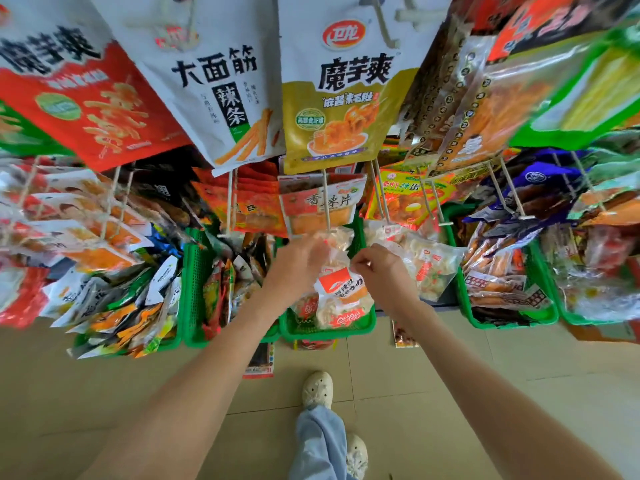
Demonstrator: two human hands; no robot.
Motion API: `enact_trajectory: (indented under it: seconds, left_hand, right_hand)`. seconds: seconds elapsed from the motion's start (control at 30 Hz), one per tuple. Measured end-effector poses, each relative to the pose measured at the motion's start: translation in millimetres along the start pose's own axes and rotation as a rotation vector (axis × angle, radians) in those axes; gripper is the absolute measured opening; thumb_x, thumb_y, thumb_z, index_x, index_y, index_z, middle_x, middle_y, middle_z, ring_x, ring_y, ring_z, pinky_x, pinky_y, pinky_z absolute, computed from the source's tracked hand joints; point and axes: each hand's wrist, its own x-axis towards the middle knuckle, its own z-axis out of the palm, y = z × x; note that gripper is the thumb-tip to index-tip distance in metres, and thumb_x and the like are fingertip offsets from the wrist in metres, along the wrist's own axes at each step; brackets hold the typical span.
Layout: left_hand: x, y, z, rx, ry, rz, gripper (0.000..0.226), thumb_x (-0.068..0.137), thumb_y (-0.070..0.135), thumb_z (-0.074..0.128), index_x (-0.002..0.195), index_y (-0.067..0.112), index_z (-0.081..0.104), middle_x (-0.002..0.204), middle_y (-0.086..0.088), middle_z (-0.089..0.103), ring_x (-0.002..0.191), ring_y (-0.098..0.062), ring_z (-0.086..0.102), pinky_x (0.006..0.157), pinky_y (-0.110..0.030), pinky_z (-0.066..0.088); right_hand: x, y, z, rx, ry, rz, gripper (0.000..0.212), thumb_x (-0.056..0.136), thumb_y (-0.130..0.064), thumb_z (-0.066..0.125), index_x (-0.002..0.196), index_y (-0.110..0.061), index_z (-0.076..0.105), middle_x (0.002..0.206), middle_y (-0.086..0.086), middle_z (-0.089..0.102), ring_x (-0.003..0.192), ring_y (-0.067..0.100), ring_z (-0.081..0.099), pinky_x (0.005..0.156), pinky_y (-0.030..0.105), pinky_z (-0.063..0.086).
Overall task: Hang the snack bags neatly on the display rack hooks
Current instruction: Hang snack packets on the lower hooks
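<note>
I hold a clear snack bag with an orange and white label just below the tip of a cream wire hook at the middle of the rack. My left hand pinches the bag's top left corner. My right hand pinches its top right edge. The bag hangs down in front of a green basket. Its hang hole is hidden by my fingers. An orange packet hangs on the same hook behind.
Large bags hang from upper hooks close overhead. Neighbouring hooks carry more packets. Green baskets full of snacks line the bottom. Two packets lie on the tiled floor near my shoes.
</note>
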Motion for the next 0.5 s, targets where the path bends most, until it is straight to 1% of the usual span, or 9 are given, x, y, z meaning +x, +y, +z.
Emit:
enact_trajectory:
  seconds: [0.03,0.07,0.13,0.2,0.27,0.3,0.33,0.4,0.5]
  left_hand:
    - [-15.0,10.0,-5.7,-0.026,-0.092,0.002,0.029,0.096,0.031,0.049,0.114,0.014,0.063,0.098,0.004,0.065,0.056,0.008,0.053,0.055,-0.005,0.037]
    - [-29.8,17.4,-10.1,-0.031,-0.153,0.0,0.031,0.095,0.036,0.05,0.113,0.015,0.064,0.1,0.005,0.066,0.062,0.007,0.056,0.057,-0.005,0.04]
    - [-57.0,25.8,-19.8,-0.017,-0.18,-0.019,0.033,0.093,0.037,0.052,0.117,0.017,0.064,0.1,0.001,0.069,0.08,-0.01,0.063,0.071,-0.024,0.05]
    - [-82.0,30.5,-32.9,0.061,-0.129,-0.027,0.027,0.095,0.028,0.049,0.115,0.019,0.065,0.092,-0.005,0.07,0.072,-0.018,0.06,0.064,-0.031,0.046]
    - [-107.4,34.3,-51.2,0.13,-0.06,-0.048,0.024,0.096,0.025,0.047,0.11,0.021,0.066,0.083,-0.005,0.068,0.061,-0.017,0.053,0.053,-0.03,0.035]
    - [-120.4,36.2,-61.4,0.161,-0.031,-0.06,0.023,0.097,0.027,0.047,0.109,0.022,0.065,0.081,-0.004,0.067,0.06,-0.016,0.051,0.051,-0.028,0.032]
    - [-133.5,38.0,-71.8,0.189,-0.007,-0.071,0.023,0.097,0.029,0.047,0.109,0.023,0.065,0.08,-0.002,0.066,0.062,-0.016,0.052,0.051,-0.028,0.033]
    - [-159.7,37.7,-92.4,0.233,0.034,-0.099,0.022,0.096,0.032,0.047,0.107,0.022,0.065,0.083,-0.004,0.067,0.071,-0.021,0.059,0.057,-0.032,0.043]
    - [-198.5,31.1,-123.3,0.295,0.09,-0.166,0.024,0.098,0.032,0.044,0.106,0.021,0.063,0.086,-0.008,0.067,0.079,-0.027,0.061,0.064,-0.037,0.048]
  right_hand:
    - [-7.2,-7.4,-0.4,-0.001,-0.009,-0.018,0.011,0.088,-0.008,0.055,0.082,-0.009,0.065,0.085,-0.001,0.055,0.07,0.015,0.052,0.063,0.032,0.046]
    - [-15.2,-16.6,-0.9,-0.006,-0.016,-0.04,0.011,0.088,-0.008,0.055,0.082,-0.009,0.065,0.087,0.001,0.056,0.072,0.017,0.054,0.067,0.035,0.047]
    - [-31.7,-36.2,-1.6,-0.031,-0.029,-0.101,0.011,0.088,-0.008,0.055,0.083,-0.008,0.065,0.089,0.004,0.058,0.079,0.02,0.056,0.072,0.035,0.046]
    - [-51.0,-57.7,-2.4,-0.041,-0.045,-0.176,0.011,0.088,-0.009,0.054,0.084,-0.006,0.065,0.09,0.006,0.06,0.08,0.022,0.056,0.071,0.031,0.043]
    - [-70.8,-78.1,-2.3,-0.039,-0.061,-0.256,0.012,0.09,-0.011,0.054,0.087,-0.005,0.064,0.089,0.004,0.058,0.078,0.018,0.054,0.067,0.027,0.04]
    - [-78.9,-87.2,-0.8,-0.059,-0.064,-0.291,0.014,0.091,-0.014,0.054,0.088,-0.006,0.064,0.089,0.002,0.058,0.078,0.017,0.053,0.067,0.027,0.04]
    - [-86.3,-96.6,1.8,-0.105,-0.058,-0.331,0.016,0.093,-0.018,0.053,0.089,-0.008,0.063,0.09,0.001,0.059,0.078,0.018,0.054,0.068,0.031,0.043]
    - [-99.2,-116.2,11.0,-0.218,-0.03,-0.41,0.019,0.094,-0.029,0.049,0.089,-0.015,0.062,0.093,0.0,0.06,0.075,0.021,0.057,0.063,0.038,0.049]
    - [-119.0,-153.8,26.0,-0.332,0.005,-0.499,0.024,0.095,-0.036,0.048,0.092,-0.017,0.062,0.099,0.0,0.061,0.078,0.026,0.06,0.059,0.037,0.049]
